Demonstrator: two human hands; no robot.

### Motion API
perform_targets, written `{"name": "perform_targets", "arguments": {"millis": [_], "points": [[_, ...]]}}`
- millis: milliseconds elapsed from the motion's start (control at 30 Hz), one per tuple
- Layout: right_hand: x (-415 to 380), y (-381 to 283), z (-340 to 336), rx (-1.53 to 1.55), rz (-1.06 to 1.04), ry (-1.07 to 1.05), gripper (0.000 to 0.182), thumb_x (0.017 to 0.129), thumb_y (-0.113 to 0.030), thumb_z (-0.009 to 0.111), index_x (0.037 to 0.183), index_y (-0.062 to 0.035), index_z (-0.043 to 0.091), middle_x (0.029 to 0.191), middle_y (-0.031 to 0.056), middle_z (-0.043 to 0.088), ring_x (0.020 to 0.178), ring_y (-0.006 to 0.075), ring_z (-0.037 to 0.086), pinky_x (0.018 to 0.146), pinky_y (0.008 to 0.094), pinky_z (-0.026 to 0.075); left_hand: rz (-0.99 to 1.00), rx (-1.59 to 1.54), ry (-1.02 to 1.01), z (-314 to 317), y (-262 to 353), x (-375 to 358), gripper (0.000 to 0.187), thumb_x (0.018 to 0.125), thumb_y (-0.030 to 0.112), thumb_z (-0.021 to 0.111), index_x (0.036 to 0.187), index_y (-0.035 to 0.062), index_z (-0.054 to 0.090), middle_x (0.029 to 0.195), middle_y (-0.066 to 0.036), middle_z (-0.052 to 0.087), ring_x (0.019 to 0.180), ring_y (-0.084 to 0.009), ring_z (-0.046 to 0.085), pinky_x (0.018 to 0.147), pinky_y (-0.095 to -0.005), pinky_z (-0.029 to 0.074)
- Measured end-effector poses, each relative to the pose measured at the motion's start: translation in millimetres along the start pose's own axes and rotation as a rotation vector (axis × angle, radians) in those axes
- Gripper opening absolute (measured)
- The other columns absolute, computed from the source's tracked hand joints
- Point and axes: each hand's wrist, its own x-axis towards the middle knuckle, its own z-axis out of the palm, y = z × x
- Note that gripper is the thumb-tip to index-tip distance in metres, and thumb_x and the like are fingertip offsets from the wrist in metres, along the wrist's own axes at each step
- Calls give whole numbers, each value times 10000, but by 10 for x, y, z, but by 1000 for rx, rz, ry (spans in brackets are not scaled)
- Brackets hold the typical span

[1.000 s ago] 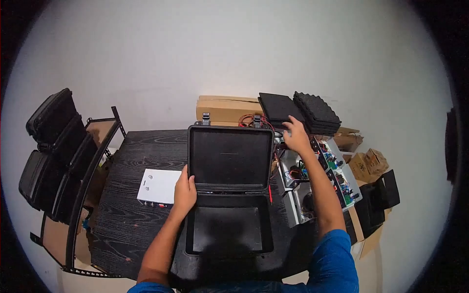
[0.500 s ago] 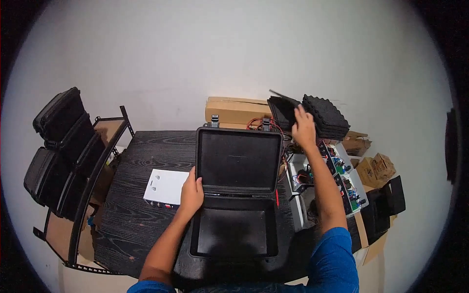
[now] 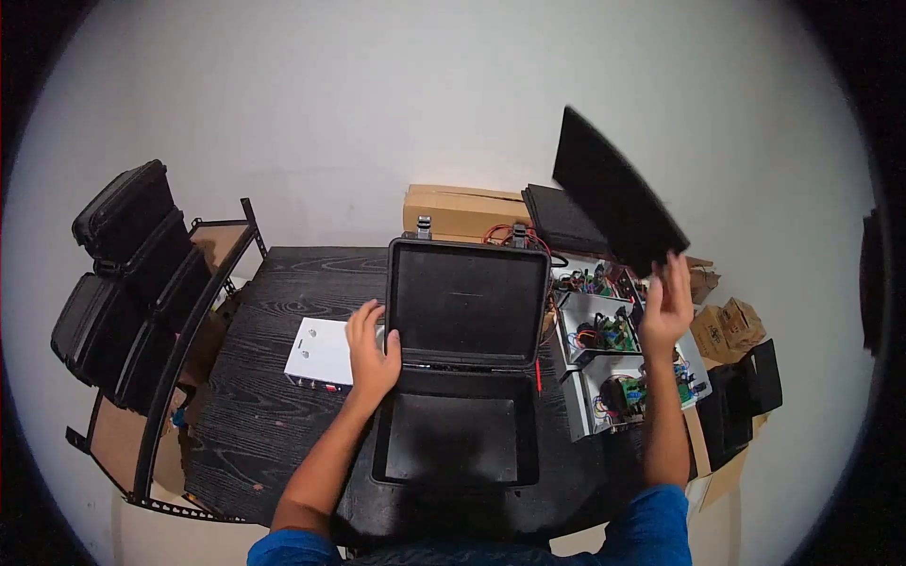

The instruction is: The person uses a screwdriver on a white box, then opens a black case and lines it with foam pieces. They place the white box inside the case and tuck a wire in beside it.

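A black hard case [image 3: 457, 443] lies open on the table in front of me, its lid [image 3: 467, 297] raised and its inside bare. My left hand [image 3: 373, 354] is at the lid's left edge, thumb by the rim and fingers spread apart. Up to the right, my right hand [image 3: 667, 307] pinches the lower corner of a black foam sheet [image 3: 618, 193], which is tilted steeply in the air. Beyond it lies a stack of flat black sheets [image 3: 559, 219], partly covered. A white box [image 3: 317, 351] with small fittings sits left of the case, close to my left hand.
Open metal housings with circuit boards and wires [image 3: 613, 358] stand at the table's right. A long cardboard box [image 3: 458, 212] is at the back, near red cables [image 3: 500, 231]. Black cases [image 3: 132, 274] fill the shelf on the left; small cartons [image 3: 731, 325] sit far right.
My right hand has moved right and down, and the foam sheet now stands up large in it. My left fingers have loosened from the lid's edge. The wavy foam stack no longer shows.
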Motion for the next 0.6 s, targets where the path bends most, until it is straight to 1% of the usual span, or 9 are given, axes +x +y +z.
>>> {"name": "perform_targets", "arguments": {"millis": [100,133,233,267,367,400,500,533,600], "points": [[-560,-268,-324,250,106,-71,343,1002,-10,572,1321,81,659,1386,251,664,1258,318,660,1069,447,525,114,-172,-62,-155,37,80,434,895,17,679,1318,-20,587,1262,-203,670,1150,-388,629,1062,-487,469],[-685,-421,-423,345,138,-151,327,1021,-62,561,1276,120,655,1417,277,630,1319,339,621,1128,449,482,92,-323,-189,-118,-74,35,375,1006,158,642,1330,-24,595,1334,-178,643,1157,-357,635,1057,-473,478],[-811,-972,-466,557,124,-223,361,1021,-271,638,833,38,640,1115,275,763,1186,461,703,1068,607,511,-697,-1199,-576,-227,154,74,519,1106,413,515,1374,-29,571,1395,-152,617,1169,-318,636,1092,-475,473],[-897,-1054,-474,675,158,-273,341,1010,-262,664,848,38,670,1095,258,768,1143,451,722,1047,603,524,-919,-1286,-608,-233,185,40,690,1102,599,415,1408,3,579,1353,-139,655,1196,-293,645,1108,-465,485],[-1044,-1182,-452,822,287,-485,299,1006,-220,676,849,30,721,1020,204,787,1085,421,743,1009,568,554,-1265,-1575,-694,-434,298,191,762,1085,590,467,1571,4,439,1510,-152,558,1330,-318,590,1157,-445,458],[-1131,-1162,-436,831,328,-529,269,999,-192,681,854,31,725,1006,195,788,1076,406,746,999,552,561,-1221,-1723,-790,-412,199,166,797,1067,544,539,1647,37,333,1555,-161,523,1402,-317,548,1187,-419,426],[-1326,-1100,-337,809,417,-655,177,975,-107,695,874,33,735,972,172,789,1053,358,755,970,502,580,-920,-1185,-878,-488,281,292,755,1102,379,553,1667,-8,235,1608,-196,448,1459,-282,466,1205,-367,395],[-1345,-1109,-316,764,431,-693,144,963,-80,700,883,34,738,968,166,789,1045,340,757,961,485,585,-858,-1159,-812,-390,181,232,836,1030,281,692,1678,33,226,1356,-172,656,1281,-250,614,1048,-355,505],[-1415,-1123,-275,661,460,-762,47,921,-26,729,924,14,753,986,154,789,1033,298,764,932,416,595,-656,-757,-986,-571,159,336,804,982,284,751,1630,50,337,1108,-126,712,1084,-232,678,894,-368,532]]}}
